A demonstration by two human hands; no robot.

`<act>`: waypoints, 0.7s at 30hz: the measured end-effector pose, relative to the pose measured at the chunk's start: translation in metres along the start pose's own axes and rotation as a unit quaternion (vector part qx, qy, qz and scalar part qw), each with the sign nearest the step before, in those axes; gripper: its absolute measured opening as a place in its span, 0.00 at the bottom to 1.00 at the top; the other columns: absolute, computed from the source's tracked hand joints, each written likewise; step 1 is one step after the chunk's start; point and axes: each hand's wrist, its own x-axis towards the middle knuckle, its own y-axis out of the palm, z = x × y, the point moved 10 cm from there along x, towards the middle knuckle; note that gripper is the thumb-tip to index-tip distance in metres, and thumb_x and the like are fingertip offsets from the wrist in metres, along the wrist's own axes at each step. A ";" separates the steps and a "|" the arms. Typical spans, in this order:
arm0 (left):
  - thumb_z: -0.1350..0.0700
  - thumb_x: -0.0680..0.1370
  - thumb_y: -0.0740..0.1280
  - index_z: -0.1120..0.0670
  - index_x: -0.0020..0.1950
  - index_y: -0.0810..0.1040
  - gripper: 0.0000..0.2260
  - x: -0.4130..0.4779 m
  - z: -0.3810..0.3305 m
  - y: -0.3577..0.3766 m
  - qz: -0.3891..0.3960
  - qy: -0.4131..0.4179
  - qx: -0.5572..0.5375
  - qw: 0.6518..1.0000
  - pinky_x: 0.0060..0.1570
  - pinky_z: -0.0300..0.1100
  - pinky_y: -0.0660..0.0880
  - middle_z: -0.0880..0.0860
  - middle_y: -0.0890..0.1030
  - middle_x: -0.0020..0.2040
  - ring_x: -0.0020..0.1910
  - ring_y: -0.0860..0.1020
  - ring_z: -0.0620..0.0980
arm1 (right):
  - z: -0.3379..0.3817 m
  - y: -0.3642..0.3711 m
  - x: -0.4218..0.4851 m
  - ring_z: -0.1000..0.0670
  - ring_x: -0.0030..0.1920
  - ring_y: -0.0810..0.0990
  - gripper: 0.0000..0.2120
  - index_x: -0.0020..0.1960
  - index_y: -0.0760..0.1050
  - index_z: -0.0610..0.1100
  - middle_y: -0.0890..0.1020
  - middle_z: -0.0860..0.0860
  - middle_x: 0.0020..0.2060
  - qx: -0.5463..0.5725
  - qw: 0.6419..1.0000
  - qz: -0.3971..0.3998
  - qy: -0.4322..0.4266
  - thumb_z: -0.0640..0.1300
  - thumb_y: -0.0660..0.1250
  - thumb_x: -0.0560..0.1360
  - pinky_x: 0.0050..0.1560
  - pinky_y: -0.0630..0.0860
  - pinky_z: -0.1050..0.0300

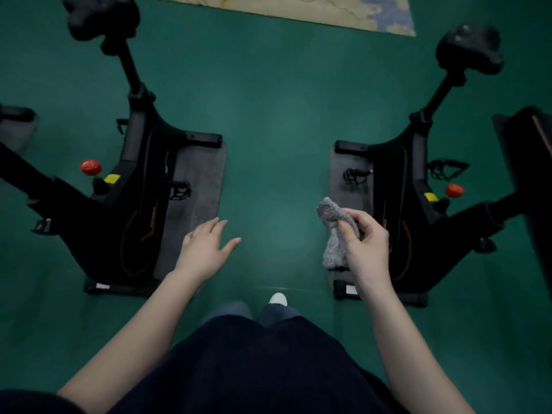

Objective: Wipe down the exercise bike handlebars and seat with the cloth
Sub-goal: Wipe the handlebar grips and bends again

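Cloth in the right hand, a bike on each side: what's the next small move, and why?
Probably carry the cloth in the right hand toward the right bike's seat: it touches neither bike yet, and that bike is on its side.

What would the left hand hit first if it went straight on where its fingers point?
Looks free: the left hand points forward and slightly right, over open green floor, just right of the grey mat. Its height above the floor is unclear.

Floor is done in teal-green. 2 bikes are finished black, each dotted with a red knob and yellow tag. Mats are kept dark grey, cloth mottled grey, rug beige-and-blue.
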 end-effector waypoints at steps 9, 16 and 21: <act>0.40 0.80 0.57 0.53 0.76 0.61 0.27 0.022 0.012 -0.010 -0.005 -0.090 -0.033 0.995 0.72 0.49 0.56 0.52 0.61 0.76 0.75 0.58 0.51 | 0.012 0.051 0.071 0.53 0.45 0.80 0.10 0.46 0.79 0.46 0.82 0.54 0.40 -0.046 0.994 0.102 -0.020 0.33 0.66 0.74 0.49 0.74 0.60; 0.41 0.80 0.57 0.53 0.75 0.62 0.27 0.086 0.035 -0.032 -0.009 -0.125 -0.067 0.990 0.72 0.50 0.58 0.53 0.62 0.76 0.75 0.59 0.52 | 0.033 0.100 0.138 0.55 0.45 0.80 0.10 0.47 0.79 0.47 0.82 0.57 0.41 -0.048 0.990 0.128 -0.026 0.33 0.66 0.75 0.49 0.75 0.63; 0.41 0.80 0.57 0.53 0.75 0.62 0.27 0.141 0.040 -0.071 -0.040 -0.120 -0.079 0.989 0.72 0.49 0.57 0.52 0.62 0.76 0.75 0.59 0.51 | 0.060 0.143 0.184 0.53 0.46 0.81 0.10 0.47 0.80 0.47 0.83 0.56 0.42 -0.056 0.985 0.159 -0.042 0.33 0.66 0.74 0.51 0.76 0.57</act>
